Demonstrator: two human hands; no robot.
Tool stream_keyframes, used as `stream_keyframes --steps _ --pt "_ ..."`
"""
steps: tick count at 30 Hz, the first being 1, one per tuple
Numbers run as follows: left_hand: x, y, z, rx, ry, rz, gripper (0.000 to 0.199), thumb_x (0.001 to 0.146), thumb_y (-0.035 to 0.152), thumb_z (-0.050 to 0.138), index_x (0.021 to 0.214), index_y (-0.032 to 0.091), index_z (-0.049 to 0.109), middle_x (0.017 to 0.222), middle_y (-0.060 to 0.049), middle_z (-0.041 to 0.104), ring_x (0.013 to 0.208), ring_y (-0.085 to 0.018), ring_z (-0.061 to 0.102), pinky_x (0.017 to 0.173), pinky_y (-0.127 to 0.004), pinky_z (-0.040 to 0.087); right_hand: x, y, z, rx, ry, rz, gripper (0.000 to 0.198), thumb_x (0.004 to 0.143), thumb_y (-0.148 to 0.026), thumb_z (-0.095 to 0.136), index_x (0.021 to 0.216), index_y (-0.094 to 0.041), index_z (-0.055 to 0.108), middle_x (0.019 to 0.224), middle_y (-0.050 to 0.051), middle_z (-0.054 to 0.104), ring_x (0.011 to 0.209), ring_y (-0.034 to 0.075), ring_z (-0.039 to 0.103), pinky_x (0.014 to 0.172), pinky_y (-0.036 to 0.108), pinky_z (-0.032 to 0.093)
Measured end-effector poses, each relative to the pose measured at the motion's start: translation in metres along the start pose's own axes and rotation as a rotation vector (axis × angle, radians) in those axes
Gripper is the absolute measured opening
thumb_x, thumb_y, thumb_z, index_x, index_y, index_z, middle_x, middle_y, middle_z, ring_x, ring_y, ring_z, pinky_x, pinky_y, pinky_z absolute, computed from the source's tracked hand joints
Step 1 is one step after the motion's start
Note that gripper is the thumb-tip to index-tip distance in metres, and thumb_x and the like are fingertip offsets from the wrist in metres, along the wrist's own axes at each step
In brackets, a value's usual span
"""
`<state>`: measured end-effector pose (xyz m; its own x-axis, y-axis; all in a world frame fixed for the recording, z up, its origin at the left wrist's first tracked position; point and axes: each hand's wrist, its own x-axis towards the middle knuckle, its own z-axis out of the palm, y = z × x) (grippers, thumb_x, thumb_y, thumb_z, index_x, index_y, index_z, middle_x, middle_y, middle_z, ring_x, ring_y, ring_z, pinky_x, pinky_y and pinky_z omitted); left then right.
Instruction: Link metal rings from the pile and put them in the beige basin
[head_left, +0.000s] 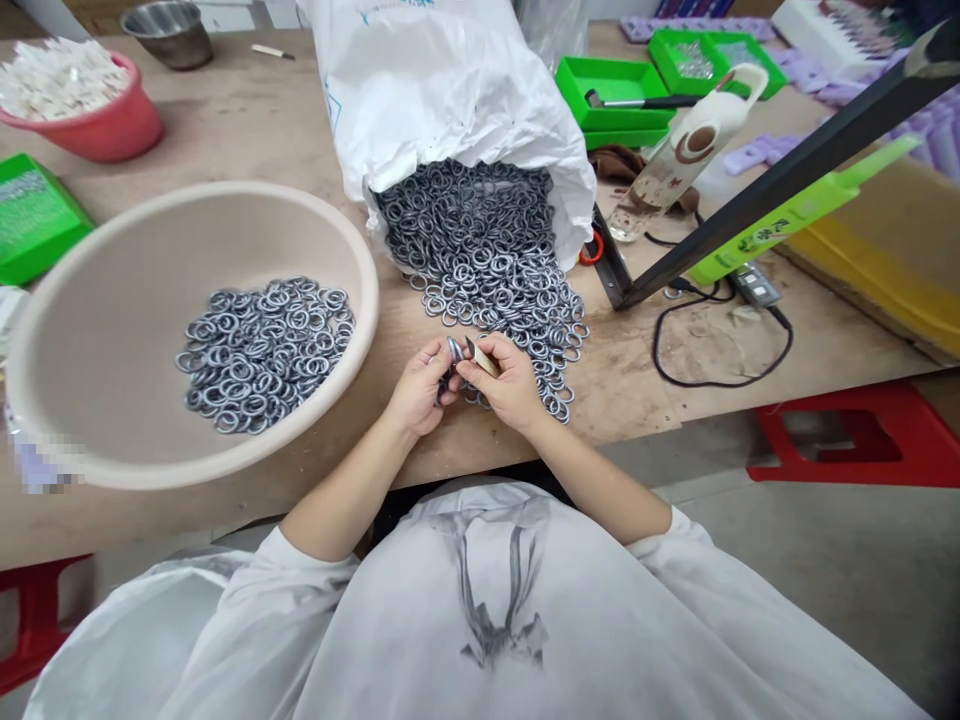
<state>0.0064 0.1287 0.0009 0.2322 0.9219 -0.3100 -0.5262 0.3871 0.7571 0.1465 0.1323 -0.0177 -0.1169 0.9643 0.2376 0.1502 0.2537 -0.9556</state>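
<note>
In front of my body, my left hand (pixel 421 392) is closed on a few grey rings (pixel 454 349), pinched between thumb and fingers. Close against it, my right hand (pixel 514 384) grips a small knife (pixel 482 358) with a pale handle and a dark blade tip. The blade is right beside the held rings; whether it touches them I cannot tell. Behind and under my hands, a heap of loose grey rings (pixel 499 275) spills from a white sack (pixel 450 90) lying on its side. To the left, a large beige basin (pixel 112 390) holds a pile of similar rings (pixel 270 350).
A red bowl (pixel 124 120) of white pieces, a metal bowl (pixel 171 38) and a green tray (pixel 37 220) stand left. On the right are a dark metal bar (pixel 772 175), a bottle (pixel 667 165), green trays (pixel 611 80) and a black cable (pixel 720 384). A red stool (pixel 919 440) stands below.
</note>
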Motion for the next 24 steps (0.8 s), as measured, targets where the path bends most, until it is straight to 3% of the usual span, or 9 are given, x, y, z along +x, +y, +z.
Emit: stream_keyframes --steps 5,8,12,15,20,24 --pt "-0.001 -0.002 0.001 0.060 0.022 0.031 0.047 0.061 0.048 0.088 0.085 0.016 0.065 0.060 0.006 0.048 0.047 -0.004 0.039 0.036 -0.011 0.023 0.007 -0.002 -0.003 0.118 -0.014 0.085 0.047 0.074 -0.060 0.074 0.103 -0.024 0.064 0.091 0.001 0.061 0.082 0.017 0.059 0.080 0.033 0.050" --pt "-0.001 -0.001 0.001 0.051 0.016 0.012 0.048 0.059 0.049 0.089 0.080 0.015 0.063 0.057 0.006 0.045 0.046 -0.003 0.037 0.037 -0.012 0.023 0.010 -0.006 -0.007 0.054 -0.073 -0.017 0.048 0.076 -0.061 0.074 0.106 -0.023 0.069 0.095 0.003 0.061 0.090 0.019 0.059 0.090 0.037 0.048" --pt "-0.002 0.002 0.001 0.047 -0.016 -0.052 0.051 0.058 0.050 0.090 0.078 0.014 0.060 0.057 0.007 0.044 0.046 -0.003 0.036 0.037 -0.012 0.023 0.009 -0.006 -0.008 0.000 -0.019 -0.092 0.041 0.079 -0.057 0.073 0.100 -0.022 0.073 0.088 0.002 0.060 0.087 0.019 0.058 0.086 0.037 0.048" --pt "-0.003 0.001 0.001 0.066 -0.026 -0.056 0.051 0.058 0.049 0.090 0.082 0.014 0.062 0.058 0.006 0.046 0.046 -0.003 0.038 0.037 -0.012 0.023 0.006 -0.005 -0.006 0.040 -0.002 -0.040 0.038 0.077 -0.056 0.074 0.094 -0.023 0.072 0.085 0.001 0.060 0.083 0.017 0.058 0.081 0.035 0.049" --pt "-0.004 -0.004 0.000 0.154 -0.087 -0.025 0.050 0.061 0.054 0.086 0.078 0.013 0.062 0.065 0.001 0.057 0.047 -0.004 0.041 0.037 -0.013 0.023 0.011 -0.005 -0.003 0.360 -0.098 0.217 0.041 0.076 -0.060 0.073 0.075 -0.022 0.059 0.064 -0.005 0.054 0.054 0.011 0.050 0.056 0.027 0.044" --pt "-0.003 -0.004 -0.003 0.177 -0.101 -0.017 0.050 0.063 0.055 0.084 0.075 0.014 0.058 0.063 0.002 0.056 0.047 -0.004 0.040 0.038 -0.013 0.024 0.015 -0.011 -0.012 0.221 -0.067 0.187 0.049 0.077 -0.067 0.067 0.071 -0.021 0.054 0.060 -0.005 0.050 0.053 0.010 0.046 0.055 0.026 0.038"
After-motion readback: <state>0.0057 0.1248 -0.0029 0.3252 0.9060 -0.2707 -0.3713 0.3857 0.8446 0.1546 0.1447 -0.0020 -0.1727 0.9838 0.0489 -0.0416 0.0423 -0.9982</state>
